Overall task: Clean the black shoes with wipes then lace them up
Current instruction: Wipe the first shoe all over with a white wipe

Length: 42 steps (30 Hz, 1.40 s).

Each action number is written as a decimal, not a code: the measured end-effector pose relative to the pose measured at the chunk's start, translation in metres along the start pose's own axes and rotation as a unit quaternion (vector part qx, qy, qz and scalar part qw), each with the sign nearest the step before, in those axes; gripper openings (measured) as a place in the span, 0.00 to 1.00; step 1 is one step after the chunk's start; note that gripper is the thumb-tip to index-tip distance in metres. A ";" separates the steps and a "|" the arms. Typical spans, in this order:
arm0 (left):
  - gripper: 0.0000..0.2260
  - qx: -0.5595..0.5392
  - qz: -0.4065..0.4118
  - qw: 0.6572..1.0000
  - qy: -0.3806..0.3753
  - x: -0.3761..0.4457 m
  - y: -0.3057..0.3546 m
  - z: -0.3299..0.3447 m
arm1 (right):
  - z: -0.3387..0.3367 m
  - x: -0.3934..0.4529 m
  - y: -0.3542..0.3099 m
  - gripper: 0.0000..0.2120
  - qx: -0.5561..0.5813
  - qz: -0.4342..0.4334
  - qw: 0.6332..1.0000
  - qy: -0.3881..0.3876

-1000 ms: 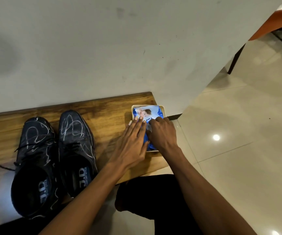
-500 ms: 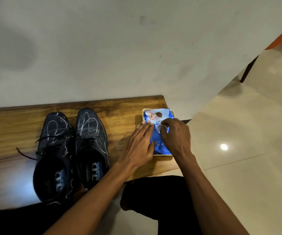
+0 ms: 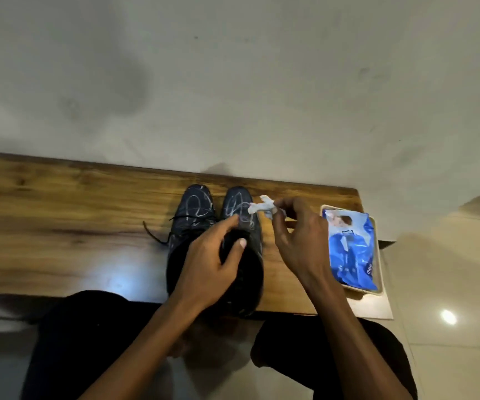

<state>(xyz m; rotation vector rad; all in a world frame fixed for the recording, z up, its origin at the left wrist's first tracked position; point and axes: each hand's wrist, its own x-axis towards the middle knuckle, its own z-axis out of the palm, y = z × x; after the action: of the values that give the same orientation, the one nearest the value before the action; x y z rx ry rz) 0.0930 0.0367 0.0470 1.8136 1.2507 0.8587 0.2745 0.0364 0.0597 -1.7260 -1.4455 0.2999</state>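
Two black shoes marked with white scribbles stand side by side on the wooden bench, toes toward the wall. My left hand grips the right shoe at its opening, thumb inside and index finger stretched over the tongue. The left shoe lies untouched beside it, a loose lace trailing to its left. My right hand pinches a crumpled white wipe just above the right shoe's toe. The blue wipes pack rests in a shallow tray at the bench's right end.
A pale wall rises directly behind the bench. The tray overhangs the bench's right end. Glossy tiled floor lies to the right. My knees in dark trousers are under the front edge.
Both hands left the wipes pack. The right hand pulled out a wipe and carried it left over the shoes; the left hand moved onto the right shoe. The view shifted left.
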 end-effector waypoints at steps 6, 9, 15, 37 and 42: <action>0.10 -0.105 -0.214 0.969 0.068 -0.030 -0.023 -0.042 | 0.042 -0.001 -0.026 0.06 0.020 -0.024 0.995 -0.095; 0.06 -0.189 -0.310 0.930 0.051 -0.038 -0.039 -0.044 | 0.061 -0.002 -0.029 0.08 0.006 -0.044 0.990 -0.137; 0.13 -0.450 -0.391 0.803 0.022 -0.025 -0.036 -0.032 | 0.082 -0.010 -0.022 0.16 -0.049 -0.074 0.982 -0.167; 0.22 -0.612 -0.346 0.706 0.082 -0.002 -0.033 -0.039 | 0.091 -0.006 -0.035 0.03 -0.007 -0.107 0.977 -0.183; 0.17 -0.654 -0.307 0.686 0.085 -0.004 -0.033 -0.044 | 0.090 -0.001 -0.042 0.16 -0.013 -0.160 0.978 -0.136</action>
<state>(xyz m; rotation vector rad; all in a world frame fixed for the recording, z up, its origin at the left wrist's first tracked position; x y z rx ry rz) 0.0403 0.0499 0.0395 0.1301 0.7893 1.0675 0.1863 0.0748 0.0344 -1.4824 -1.9055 0.3512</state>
